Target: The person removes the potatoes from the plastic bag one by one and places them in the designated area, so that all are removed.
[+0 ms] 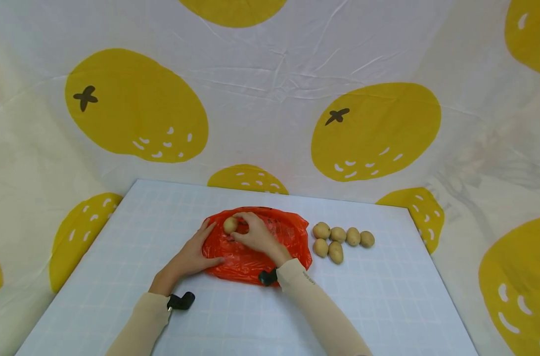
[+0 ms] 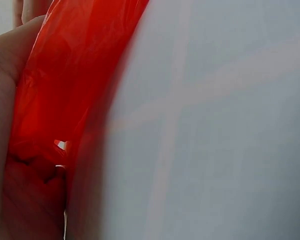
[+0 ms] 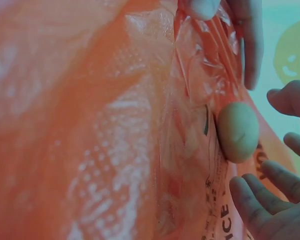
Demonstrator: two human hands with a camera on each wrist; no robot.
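Observation:
A red plastic bag [image 1: 252,259] with dark print lies spread on the table. At its left end rests my left hand [image 1: 194,249], thumb along the near side and fingers toward the far side; red film covers part of this hand in the left wrist view. One small potato [image 3: 238,133] sits against the printed red plastic. My right hand [image 1: 254,235] reaches over the bag to that potato. In the right wrist view its fingers [image 3: 255,207] are spread beside the potato, with a gap between. What lies inside the bag is hidden.
Several loose potatoes [image 1: 337,235] stand in two rows just right of the bag. A pale checked cloth [image 1: 385,296] covers the table. Behind it hangs a white sheet [image 1: 261,99] with large yellow fruit prints. Black wrist cameras sit under both wrists.

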